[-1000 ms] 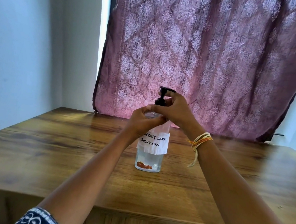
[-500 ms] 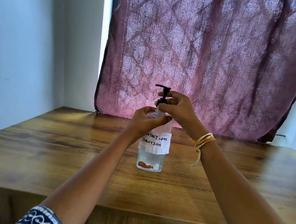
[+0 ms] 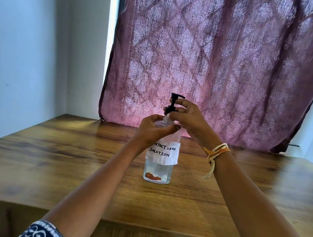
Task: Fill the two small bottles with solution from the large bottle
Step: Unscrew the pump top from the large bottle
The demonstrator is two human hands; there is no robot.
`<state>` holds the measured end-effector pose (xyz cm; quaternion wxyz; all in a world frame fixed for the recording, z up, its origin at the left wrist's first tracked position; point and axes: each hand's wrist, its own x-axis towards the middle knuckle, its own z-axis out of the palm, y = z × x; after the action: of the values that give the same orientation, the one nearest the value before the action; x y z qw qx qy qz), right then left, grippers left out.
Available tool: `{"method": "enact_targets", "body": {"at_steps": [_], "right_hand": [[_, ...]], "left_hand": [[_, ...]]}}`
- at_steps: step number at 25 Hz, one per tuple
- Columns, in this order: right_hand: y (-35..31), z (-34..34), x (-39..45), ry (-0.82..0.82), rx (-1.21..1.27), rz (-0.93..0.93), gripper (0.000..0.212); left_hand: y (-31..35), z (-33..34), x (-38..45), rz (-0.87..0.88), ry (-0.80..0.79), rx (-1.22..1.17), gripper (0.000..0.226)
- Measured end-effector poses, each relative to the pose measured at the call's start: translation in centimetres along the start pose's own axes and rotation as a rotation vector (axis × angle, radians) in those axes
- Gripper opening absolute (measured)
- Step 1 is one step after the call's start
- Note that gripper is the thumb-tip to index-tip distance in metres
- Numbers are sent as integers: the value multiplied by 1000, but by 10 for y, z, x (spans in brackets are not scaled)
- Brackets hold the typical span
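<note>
Large bottle (image 3: 157, 170) stands upright mid-table (image 3: 46, 163), clear liquid inside, white handwritten label "contact lens solution" wrapped round it. Left hand (image 3: 151, 130) is closed round the bottle's shoulder, just under the neck. Right hand (image 3: 188, 118) pinches the black pump top (image 3: 172, 105) w/ fingertips; pump sits raised above the neck. Thread bands (image 3: 216, 152) on right wrist. Maroon curtain (image 3: 219, 57) behind.

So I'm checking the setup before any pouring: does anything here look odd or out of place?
No spill or damage shows. Two things stand out: the bottle wears a loose paper label with a ragged lower edge, partly hidden by the left hand, and no small bottles are on the table.
</note>
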<state>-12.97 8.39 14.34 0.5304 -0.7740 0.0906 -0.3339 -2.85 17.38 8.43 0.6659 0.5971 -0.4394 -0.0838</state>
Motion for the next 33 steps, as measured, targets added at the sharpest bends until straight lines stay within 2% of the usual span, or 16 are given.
{"method": "enact_targets", "body": {"at_steps": [3,6,8,11,14,18,20,22,26,29,33], "right_hand": [[-3,2,-1,41,-90,-11,55],[-4,2,-2,100,-12,6,42],[-4,3,-1,68,73,35,37],[-5,6,-2,-11,9,24,46],[-4,8,-3,51,-151,-10,57],[-9,3,-2,51,-74,30,43],[-11,2,-2,11,-98,36,44],[-8,3,-2,24,-162,-1,54],[-8,3,-3,81,-183,-23,46],[-13,-4,-3,28,-183,16,40],[-11,-1,-3,43,-208,-29,53]], "left_hand": [[1,0,-1,17,-5,5,30],[3,1,-1,-4,14,4,23],[2,1,-1,1,21,11,21],[0,0,0,21,15,7,25],[0,0,0,22,3,-1,26],[0,1,0,2,18,26,26],[-1,0,1,2,17,25,39],[-2,0,1,-6,10,32,52],[-1,1,1,-18,25,17,37],[-2,1,1,-20,34,14,38],[-2,1,1,-18,47,52,39]]}}
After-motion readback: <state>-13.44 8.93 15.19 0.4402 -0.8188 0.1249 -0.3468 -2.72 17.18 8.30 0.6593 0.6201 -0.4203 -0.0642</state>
